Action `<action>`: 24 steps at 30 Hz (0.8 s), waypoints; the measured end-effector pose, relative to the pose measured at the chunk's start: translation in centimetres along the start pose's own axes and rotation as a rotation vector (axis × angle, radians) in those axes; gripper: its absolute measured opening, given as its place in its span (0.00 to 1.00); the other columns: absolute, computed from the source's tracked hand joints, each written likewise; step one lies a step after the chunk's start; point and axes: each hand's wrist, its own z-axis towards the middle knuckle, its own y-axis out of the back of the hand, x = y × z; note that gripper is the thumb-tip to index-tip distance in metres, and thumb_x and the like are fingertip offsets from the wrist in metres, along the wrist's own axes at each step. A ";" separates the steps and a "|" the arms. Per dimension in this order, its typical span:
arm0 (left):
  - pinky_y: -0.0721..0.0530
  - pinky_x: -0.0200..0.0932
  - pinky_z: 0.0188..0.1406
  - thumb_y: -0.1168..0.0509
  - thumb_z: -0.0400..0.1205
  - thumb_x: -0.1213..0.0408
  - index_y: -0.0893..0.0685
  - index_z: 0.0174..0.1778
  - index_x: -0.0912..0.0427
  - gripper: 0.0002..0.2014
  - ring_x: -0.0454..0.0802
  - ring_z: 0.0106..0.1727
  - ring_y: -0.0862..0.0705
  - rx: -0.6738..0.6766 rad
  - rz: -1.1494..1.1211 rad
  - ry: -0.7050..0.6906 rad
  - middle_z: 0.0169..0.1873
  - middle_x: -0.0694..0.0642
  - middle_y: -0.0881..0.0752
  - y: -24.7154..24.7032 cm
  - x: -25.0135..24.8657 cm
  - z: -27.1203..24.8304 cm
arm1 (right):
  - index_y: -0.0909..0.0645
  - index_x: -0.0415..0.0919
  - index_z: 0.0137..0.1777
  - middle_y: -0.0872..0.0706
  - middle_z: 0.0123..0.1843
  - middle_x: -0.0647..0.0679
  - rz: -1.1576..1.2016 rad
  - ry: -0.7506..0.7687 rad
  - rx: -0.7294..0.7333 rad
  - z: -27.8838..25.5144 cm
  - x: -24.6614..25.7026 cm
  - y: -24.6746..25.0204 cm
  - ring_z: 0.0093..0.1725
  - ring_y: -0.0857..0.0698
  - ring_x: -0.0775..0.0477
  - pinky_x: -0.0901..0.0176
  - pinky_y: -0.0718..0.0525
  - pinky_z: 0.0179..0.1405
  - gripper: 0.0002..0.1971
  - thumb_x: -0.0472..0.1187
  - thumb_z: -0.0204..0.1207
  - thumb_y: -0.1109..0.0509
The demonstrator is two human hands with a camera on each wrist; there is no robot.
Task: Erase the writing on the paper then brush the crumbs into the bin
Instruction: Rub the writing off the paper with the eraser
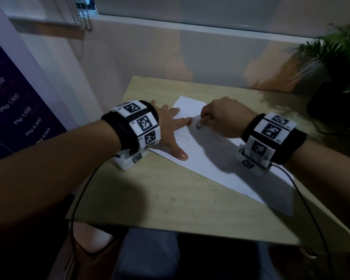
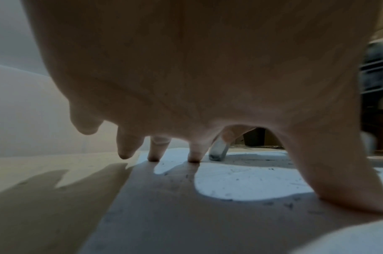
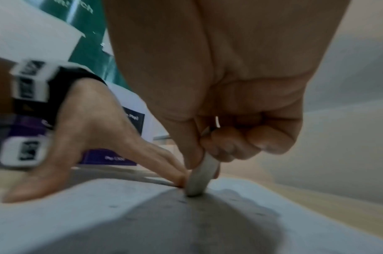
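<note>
A white sheet of paper (image 1: 216,158) lies slantwise on the wooden table (image 1: 170,195). My left hand (image 1: 170,126) lies flat on the sheet's left part with fingers spread, pressing it down. My right hand (image 1: 220,116) pinches a white eraser (image 1: 198,125) between thumb and fingers, its dirty tip on the paper just beside my left index finger. The right wrist view shows the eraser (image 3: 200,178) standing on end on the paper (image 3: 77,214). In the left wrist view the eraser (image 2: 217,152) touches the sheet beyond my fingertips (image 2: 193,159). Small dark crumbs (image 2: 231,173) dot the paper. No bin is in view.
A potted plant (image 1: 335,57) in a dark pot stands at the table's far right corner. A wall and window sill run behind the table. A dark poster (image 1: 14,110) with prices hangs at the left. Cables trail from both wrist cameras over the table's near edge.
</note>
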 end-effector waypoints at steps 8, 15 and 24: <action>0.63 0.73 0.85 0.54 0.46 0.06 0.71 0.84 0.31 0.71 0.57 0.91 0.61 -0.007 -0.006 -0.013 0.89 0.51 0.66 -0.1 0.1 -0.1 | 0.11 0.47 0.54 0.11 0.51 0.47 0.029 0.042 0.058 -0.6 -0.9 0.1 0.48 0.18 0.44 0.55 0.24 0.46 0.14 0.56 0.82 0.30; 0.59 0.73 0.84 0.55 0.44 0.06 0.71 0.84 0.30 0.71 0.59 0.91 0.57 -0.034 -0.005 -0.015 0.90 0.51 0.65 -0.4 0.0 -0.1 | 0.14 0.43 0.42 0.13 0.39 0.45 0.029 0.085 0.070 -2.4 2.4 -1.3 0.40 0.17 0.42 0.52 0.23 0.38 0.21 0.60 0.82 0.35; 0.57 0.72 0.85 0.52 0.50 0.06 0.71 0.84 0.31 0.69 0.58 0.91 0.57 -0.040 -0.014 -0.004 0.89 0.50 0.66 -0.5 0.1 -0.3 | 0.20 0.43 0.38 0.16 0.40 0.42 -0.117 -0.006 -0.042 -1.3 0.8 -0.8 0.39 0.19 0.38 0.54 0.27 0.35 0.20 0.58 0.83 0.35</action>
